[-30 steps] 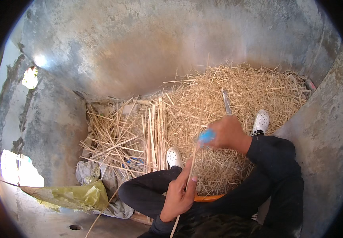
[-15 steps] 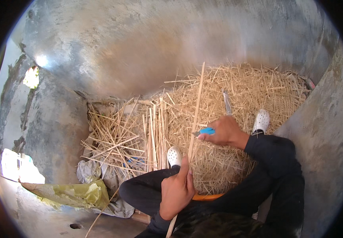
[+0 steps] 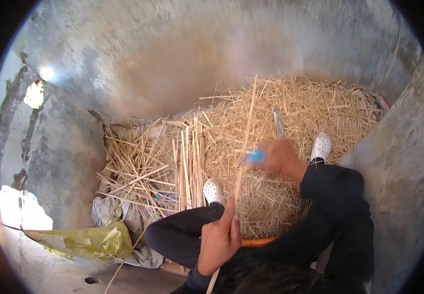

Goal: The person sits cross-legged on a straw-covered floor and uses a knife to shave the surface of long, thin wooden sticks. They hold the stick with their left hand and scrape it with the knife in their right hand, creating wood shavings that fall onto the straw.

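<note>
A long pale bamboo strip (image 3: 249, 120) runs from the far straw heap down past my lap. My left hand (image 3: 220, 240) grips its near part, thumb laid along the strip. In my right hand (image 3: 284, 159) is a blue cutter knife (image 3: 256, 157), blurred by motion, with its tip against or very close to the strip. Just beyond the right hand a narrow shiny metal blade (image 3: 278, 123) shows on the straw; whether it joins anything under the hand is hidden.
Straw-like shavings (image 3: 319, 110) cover the floor around my white clogs (image 3: 214, 191). More bamboo strips (image 3: 188, 166) lie at left, some lined up, others tangled. A yellowish plastic sheet (image 3: 89, 241) and grey sacks (image 3: 106, 211) sit at lower left. Concrete walls (image 3: 182, 54) enclose the space.
The right hand and the blue cutter have moved slightly away from me along the strip and are now blurred. My left hand keeps its hold. The whole view has shifted slightly.
</note>
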A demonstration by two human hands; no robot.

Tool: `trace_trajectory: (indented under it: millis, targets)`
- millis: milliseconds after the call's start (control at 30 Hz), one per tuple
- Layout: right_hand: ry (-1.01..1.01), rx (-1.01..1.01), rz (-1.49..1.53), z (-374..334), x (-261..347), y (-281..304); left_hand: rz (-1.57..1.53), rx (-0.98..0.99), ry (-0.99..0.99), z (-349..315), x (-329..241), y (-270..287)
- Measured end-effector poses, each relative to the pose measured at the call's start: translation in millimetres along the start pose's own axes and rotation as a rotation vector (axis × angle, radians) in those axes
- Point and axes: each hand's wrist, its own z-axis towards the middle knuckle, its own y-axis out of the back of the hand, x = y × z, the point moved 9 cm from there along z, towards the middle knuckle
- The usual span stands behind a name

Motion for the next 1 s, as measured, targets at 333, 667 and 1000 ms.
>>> trace_trajectory:
  millis: [333, 667, 1000]
  targets:
    - [-0.217, 0.064, 0.069, 31, -68, 2, -0.063, 0.077, 0.008, -19, -3, 5]
    - [-0.687, 0.06, 0.1, 19, -214, 35, -0.853, 0.148, 0.406, -28, 39, -21]
    - [0.315, 0.048, 0.214, -3, 79, 24, -0.584, 0.011, 0.278, 3, 32, -1]
